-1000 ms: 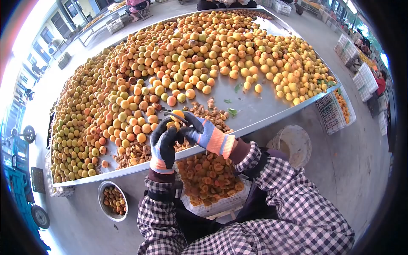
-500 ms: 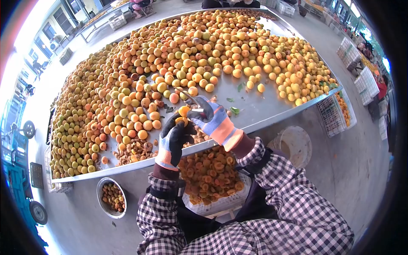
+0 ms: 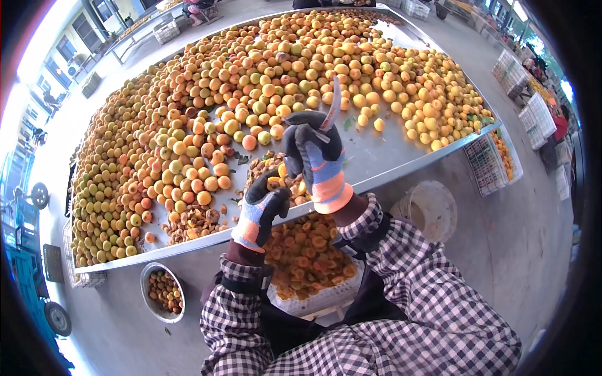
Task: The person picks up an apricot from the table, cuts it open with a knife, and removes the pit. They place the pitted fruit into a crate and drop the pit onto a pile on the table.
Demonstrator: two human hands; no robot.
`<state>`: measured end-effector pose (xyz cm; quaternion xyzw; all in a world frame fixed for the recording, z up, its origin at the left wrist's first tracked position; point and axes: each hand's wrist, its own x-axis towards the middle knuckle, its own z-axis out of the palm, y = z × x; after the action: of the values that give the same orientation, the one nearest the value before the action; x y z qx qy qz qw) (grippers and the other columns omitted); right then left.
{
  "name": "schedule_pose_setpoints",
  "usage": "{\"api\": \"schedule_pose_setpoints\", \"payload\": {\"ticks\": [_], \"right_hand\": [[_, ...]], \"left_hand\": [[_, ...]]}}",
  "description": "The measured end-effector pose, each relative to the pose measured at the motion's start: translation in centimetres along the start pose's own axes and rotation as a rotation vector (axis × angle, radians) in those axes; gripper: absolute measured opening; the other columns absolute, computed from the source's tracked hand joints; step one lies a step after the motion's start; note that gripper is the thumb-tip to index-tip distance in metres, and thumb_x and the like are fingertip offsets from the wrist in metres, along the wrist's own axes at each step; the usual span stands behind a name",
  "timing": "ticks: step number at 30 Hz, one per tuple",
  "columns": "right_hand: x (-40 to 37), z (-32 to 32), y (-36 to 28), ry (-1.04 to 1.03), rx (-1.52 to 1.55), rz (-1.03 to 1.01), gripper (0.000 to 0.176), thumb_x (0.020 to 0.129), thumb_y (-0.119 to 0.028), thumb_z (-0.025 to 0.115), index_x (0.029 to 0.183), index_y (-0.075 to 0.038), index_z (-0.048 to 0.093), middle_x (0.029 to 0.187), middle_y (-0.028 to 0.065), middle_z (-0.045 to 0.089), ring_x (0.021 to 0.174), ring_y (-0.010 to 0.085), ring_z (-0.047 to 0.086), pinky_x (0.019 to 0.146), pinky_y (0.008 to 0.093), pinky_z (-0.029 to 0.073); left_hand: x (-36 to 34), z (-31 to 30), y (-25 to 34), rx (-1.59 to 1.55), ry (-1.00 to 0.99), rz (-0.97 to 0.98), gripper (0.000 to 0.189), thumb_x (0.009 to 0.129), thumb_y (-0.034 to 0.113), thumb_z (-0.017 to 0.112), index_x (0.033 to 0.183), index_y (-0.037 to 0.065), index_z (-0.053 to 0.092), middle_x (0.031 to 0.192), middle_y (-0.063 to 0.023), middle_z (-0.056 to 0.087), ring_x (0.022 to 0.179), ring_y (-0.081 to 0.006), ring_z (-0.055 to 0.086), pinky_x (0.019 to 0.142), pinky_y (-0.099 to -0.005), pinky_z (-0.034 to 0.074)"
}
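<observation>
My right hand (image 3: 318,156), in a black-palmed glove, is raised over the table, fingers wrapped round a knife (image 3: 334,105) whose curved blade points up. Lower and to the left, my left hand (image 3: 260,210) is closed on an apricot half (image 3: 274,182) whose orange flesh shows at the fingertips. Behind that hand is a heap of brownish scraps (image 3: 258,167), partly hidden. Whole apricots (image 3: 200,175) cover much of the metal table (image 3: 376,150). Below my hands, a white crate (image 3: 326,302) by my legs holds many apricot halves (image 3: 307,254).
A round basin (image 3: 146,291) of small brown pieces stands on the floor at left. A whitish bucket (image 3: 439,216) is under the table edge at right, near a crate (image 3: 486,166) of apricots. Another brown scrap pile (image 3: 195,224) lies near the table's front edge.
My hands were together at the cut apricot. The right hand has moved up and away with the knife, its blade now upright; the left has dropped slightly with an apricot half.
</observation>
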<state>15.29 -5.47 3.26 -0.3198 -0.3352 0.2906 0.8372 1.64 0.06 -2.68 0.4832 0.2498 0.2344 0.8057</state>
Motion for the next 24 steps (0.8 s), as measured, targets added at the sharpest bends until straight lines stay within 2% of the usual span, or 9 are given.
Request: {"api": "schedule_pose_setpoints", "payload": {"ticks": [2, 3, 7, 14, 16, 20, 22, 23, 24], "right_hand": [[0.0, 0.0, 0.9, -0.012, 0.101, 0.032, 0.025, 0.088, -0.012, 0.063, 0.11, 0.0, 0.057, 0.08, 0.0021, 0.062, 0.069, 0.0075, 0.059, 0.063, 0.0199, 0.047], [0.0, -0.3, 1.3, -0.077, 0.106, 0.037, 0.027, 0.088, -0.011, 0.064, 0.111, 0.0, 0.057, 0.088, 0.0031, 0.063, 0.073, 0.0079, 0.059, 0.068, 0.0208, 0.048], [-0.2, -0.1, 2.2, -0.164, 0.001, -0.044, 0.028, 0.087, -0.009, 0.063, 0.114, 0.001, 0.057, 0.1, 0.004, 0.064, 0.077, 0.0062, 0.056, 0.067, 0.0205, 0.048], [0.0, 0.7, 2.1, -0.164, -0.017, -0.075, 0.026, 0.088, -0.008, 0.062, 0.111, 0.001, 0.057, 0.1, 0.0055, 0.064, 0.074, 0.0066, 0.056, 0.065, 0.0206, 0.047], [0.0, 0.9, 2.5, -0.147, 0.07, -0.094, 0.022, 0.089, -0.009, 0.061, 0.108, 0.001, 0.059, 0.093, 0.0044, 0.064, 0.069, 0.007, 0.056, 0.063, 0.0209, 0.047], [0.1, 1.1, 2.8, -0.095, 0.043, -0.06, 0.022, 0.089, -0.01, 0.061, 0.108, 0.001, 0.059, 0.084, 0.0028, 0.062, 0.066, 0.0063, 0.055, 0.06, 0.0206, 0.047], [0.4, 1.0, 3.4, -0.091, -0.009, -0.062, 0.022, 0.089, -0.014, 0.062, 0.107, 0.0, 0.058, 0.079, 0.0019, 0.061, 0.063, 0.0064, 0.055, 0.057, 0.02, 0.046], [0.6, 1.0, 3.5, -0.091, -0.008, -0.062, 0.022, 0.089, -0.014, 0.062, 0.107, 0.0, 0.058, 0.079, 0.0019, 0.061, 0.063, 0.0064, 0.055, 0.057, 0.02, 0.046], [0.8, 1.3, 3.4, 0.018, 0.071, -0.036, 0.022, 0.09, -0.017, 0.062, 0.105, -0.001, 0.058, 0.076, 0.0016, 0.06, 0.06, 0.0066, 0.055, 0.054, 0.0196, 0.045]], "left_hand": [[-0.1, 0.4, 0.1, 0.024, 0.003, 0.003, 0.039, 0.086, 0.012, 0.061, 0.122, 0.0, 0.051, 0.083, -0.0048, 0.06, 0.06, -0.0099, 0.054, 0.051, -0.0229, 0.042], [-0.1, 0.6, 0.2, 0.047, -0.012, 0.003, 0.037, 0.086, 0.012, 0.061, 0.12, 0.0, 0.051, 0.08, -0.0033, 0.059, 0.058, -0.0088, 0.052, 0.05, -0.0218, 0.04], [0.0, 0.5, 0.3, 0.042, -0.006, 0.021, 0.032, 0.087, 0.014, 0.061, 0.115, 0.001, 0.053, 0.075, 0.0011, 0.056, 0.055, -0.0057, 0.049, 0.047, -0.0187, 0.036], [-0.3, 0.5, 0.7, 0.068, 0.029, 0.006, 0.026, 0.086, 0.011, 0.059, 0.11, 0.002, 0.057, 0.076, 0.001, 0.057, 0.056, -0.0048, 0.049, 0.047, -0.018, 0.035], [0.0, 0.3, 0.5, 0.053, 0.076, 0.035, 0.022, 0.085, 0.01, 0.058, 0.106, 0.002, 0.059, 0.078, -0.0007, 0.059, 0.062, -0.0051, 0.052, 0.052, -0.0181, 0.038], [0.4, 0.6, -0.2, 0.119, 0.107, 0.074, 0.021, 0.084, 0.009, 0.058, 0.104, 0.001, 0.059, 0.079, -0.0015, 0.06, 0.069, -0.0064, 0.054, 0.059, -0.0194, 0.043], [1.1, 0.0, -1.4, 0.239, 0.147, 0.179, 0.021, 0.084, 0.008, 0.057, 0.103, 0.0, 0.059, 0.08, -0.0008, 0.06, 0.074, -0.0077, 0.055, 0.065, -0.0212, 0.045], [1.4, -0.6, -1.8, 0.276, 0.147, 0.158, 0.021, 0.084, 0.007, 0.057, 0.105, 0.0, 0.057, 0.083, -0.0009, 0.06, 0.076, -0.008, 0.055, 0.066, -0.0218, 0.046], [1.3, -0.4, -1.6, 0.277, 0.146, 0.157, 0.021, 0.084, 0.007, 0.057, 0.105, 0.0, 0.057, 0.083, -0.0009, 0.06, 0.076, -0.008, 0.055, 0.066, -0.0218, 0.046]]}}
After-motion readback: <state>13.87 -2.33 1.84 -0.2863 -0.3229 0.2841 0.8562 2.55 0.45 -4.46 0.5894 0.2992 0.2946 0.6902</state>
